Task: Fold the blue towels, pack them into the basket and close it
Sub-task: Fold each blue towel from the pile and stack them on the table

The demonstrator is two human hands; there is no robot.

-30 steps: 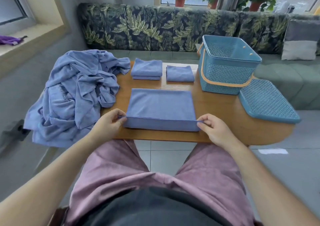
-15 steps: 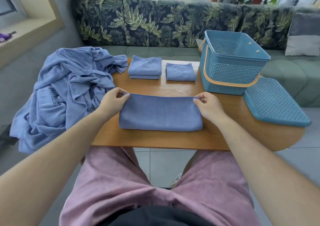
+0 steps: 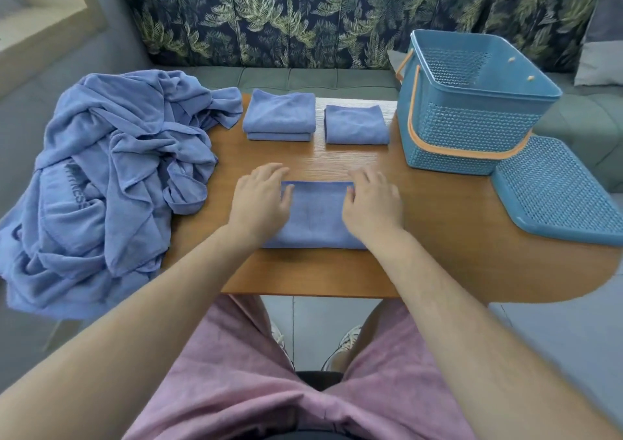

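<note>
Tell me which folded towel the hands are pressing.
The near towel, under the left hand and right hand; the left pile and right pile behind lie untouched.

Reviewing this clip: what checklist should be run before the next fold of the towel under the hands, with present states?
1. Left hand and right hand flat on the towel: ok.
2. Towel's far edge straight: ok.
3. Towel's side edges aligned: cannot tell, hands cover them.
4. Unfolded pile apart from the towel: ok.
5. Basket open, lid lying beside it: ok.
6. Basket empty: cannot tell, floor hidden.
</note>
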